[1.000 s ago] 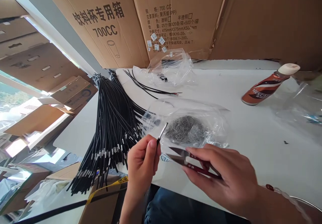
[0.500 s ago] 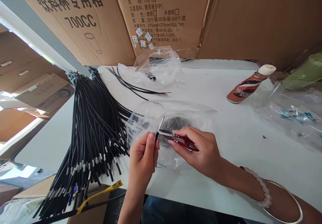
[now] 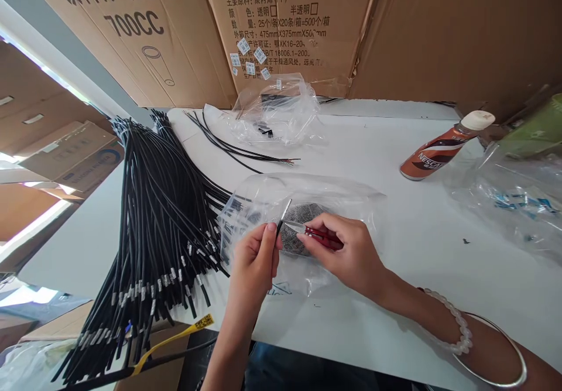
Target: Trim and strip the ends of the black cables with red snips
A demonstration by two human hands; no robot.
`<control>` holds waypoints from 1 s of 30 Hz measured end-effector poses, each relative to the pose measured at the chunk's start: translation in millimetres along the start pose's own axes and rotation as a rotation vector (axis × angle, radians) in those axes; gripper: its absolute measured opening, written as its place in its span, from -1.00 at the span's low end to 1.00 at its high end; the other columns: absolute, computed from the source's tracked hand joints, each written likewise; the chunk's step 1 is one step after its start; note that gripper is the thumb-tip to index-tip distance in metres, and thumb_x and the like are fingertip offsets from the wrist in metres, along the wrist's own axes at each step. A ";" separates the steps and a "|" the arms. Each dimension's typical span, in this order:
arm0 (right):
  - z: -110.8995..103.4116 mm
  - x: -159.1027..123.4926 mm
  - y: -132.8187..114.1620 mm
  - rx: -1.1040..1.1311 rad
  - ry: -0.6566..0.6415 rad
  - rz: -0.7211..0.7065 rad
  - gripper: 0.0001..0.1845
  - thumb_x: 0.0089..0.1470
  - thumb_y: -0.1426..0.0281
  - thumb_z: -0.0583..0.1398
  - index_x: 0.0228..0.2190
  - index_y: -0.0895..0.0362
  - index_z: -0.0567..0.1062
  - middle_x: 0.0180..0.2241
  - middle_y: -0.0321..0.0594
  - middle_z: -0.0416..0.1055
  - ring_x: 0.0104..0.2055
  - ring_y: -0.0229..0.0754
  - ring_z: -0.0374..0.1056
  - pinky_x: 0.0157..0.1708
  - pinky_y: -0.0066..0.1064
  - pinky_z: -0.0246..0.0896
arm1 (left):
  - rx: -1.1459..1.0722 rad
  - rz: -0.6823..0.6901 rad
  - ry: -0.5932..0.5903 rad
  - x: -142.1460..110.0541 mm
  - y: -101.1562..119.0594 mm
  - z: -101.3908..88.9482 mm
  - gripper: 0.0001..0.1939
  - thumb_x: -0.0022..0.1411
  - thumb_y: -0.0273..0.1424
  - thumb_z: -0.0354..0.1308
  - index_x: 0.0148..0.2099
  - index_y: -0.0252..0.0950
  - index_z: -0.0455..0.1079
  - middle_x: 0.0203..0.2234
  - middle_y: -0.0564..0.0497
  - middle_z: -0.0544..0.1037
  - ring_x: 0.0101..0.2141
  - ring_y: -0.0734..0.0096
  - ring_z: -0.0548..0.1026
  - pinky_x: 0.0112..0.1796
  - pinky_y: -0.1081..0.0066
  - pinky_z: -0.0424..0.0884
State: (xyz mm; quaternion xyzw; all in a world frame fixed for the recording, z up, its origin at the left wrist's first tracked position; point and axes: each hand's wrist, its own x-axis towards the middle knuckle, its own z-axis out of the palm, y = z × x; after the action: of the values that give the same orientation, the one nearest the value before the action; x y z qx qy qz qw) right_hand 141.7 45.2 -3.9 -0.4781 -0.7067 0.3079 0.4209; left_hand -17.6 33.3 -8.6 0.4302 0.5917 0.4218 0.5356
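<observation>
My left hand (image 3: 258, 259) is closed around a black cable (image 3: 285, 208), thumb on top, and the cable's bare silvery end points up and to the right. In my right hand (image 3: 353, 253) is a pair of red-handled thread snips (image 3: 324, 238). Their blades meet the cable just above my left thumb, around where the black jacket gives way to silver. Behind the blades, a round tangle of fine grey wire (image 3: 300, 246) lies on or inside a clear plastic bag (image 3: 346, 195); my hands hide part of it.
A large bundle of black cables (image 3: 162, 203) with silvery bands covers the left side. Several loose cables (image 3: 246, 154) lie near another clear bag (image 3: 290, 116). A Nescafé bottle (image 3: 432, 155) stands right. Cardboard boxes (image 3: 281, 28) line the back. A yellow tag (image 3: 175, 341) hangs at the table edge.
The snips have turned, so their blades now look narrower and more edge-on against the cable. My left hand and the cable have shifted slightly right and up. The view has moved a little.
</observation>
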 end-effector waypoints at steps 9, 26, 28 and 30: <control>-9.5 7.3 3.2 -0.192 -0.032 0.267 -0.80 0.12 0.30 0.21 -0.47 0.14 0.47 -0.59 -0.36 0.40 -0.58 -0.34 0.27 -0.55 -0.51 0.12 | 0.281 0.110 0.137 4.8 -0.9 9.8 -0.62 0.31 -0.20 0.01 -0.52 -0.25 0.23 -0.77 0.17 0.16 -0.68 0.52 0.09 -0.60 0.48 -0.02; -40.9 3.5 -16.0 -0.519 0.107 -0.041 -0.79 0.14 0.30 0.22 -0.45 0.16 0.45 -0.59 -0.38 0.37 -0.62 -0.37 0.25 -0.61 -0.50 0.03 | -0.153 0.095 -0.048 -27.9 1.5 -14.0 -0.69 0.27 -0.10 0.18 -0.34 -0.23 0.39 -0.68 0.18 0.22 -0.63 0.62 0.14 -0.59 0.60 0.06; -40.6 3.7 -16.6 -0.517 0.094 -0.042 -0.80 0.14 0.31 0.22 -0.45 0.16 0.45 -0.59 -0.39 0.37 -0.62 -0.37 0.24 -0.61 -0.50 0.05 | -0.194 0.088 -0.044 -35.0 2.4 -16.7 -0.74 0.26 -0.13 0.21 -0.33 -0.20 0.41 -0.62 0.15 0.32 -0.58 0.62 0.23 -0.54 0.64 0.15; -39.7 3.4 -17.3 -0.515 0.085 -0.050 -0.81 0.13 0.32 0.23 -0.45 0.17 0.44 -0.60 -0.39 0.36 -0.62 -0.37 0.23 -0.61 -0.50 0.06 | -0.229 0.102 -0.060 -40.5 2.4 -18.1 -0.79 0.26 -0.18 0.23 -0.34 -0.17 0.42 -0.52 0.13 0.40 -0.53 0.63 0.30 -0.49 0.66 0.23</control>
State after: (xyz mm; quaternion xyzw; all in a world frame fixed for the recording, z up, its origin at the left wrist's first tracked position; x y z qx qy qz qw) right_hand 169.1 43.6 29.7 -0.5645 -0.7549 0.0870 0.3223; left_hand -33.2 -5.7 6.0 0.4084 0.5009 0.5001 0.5764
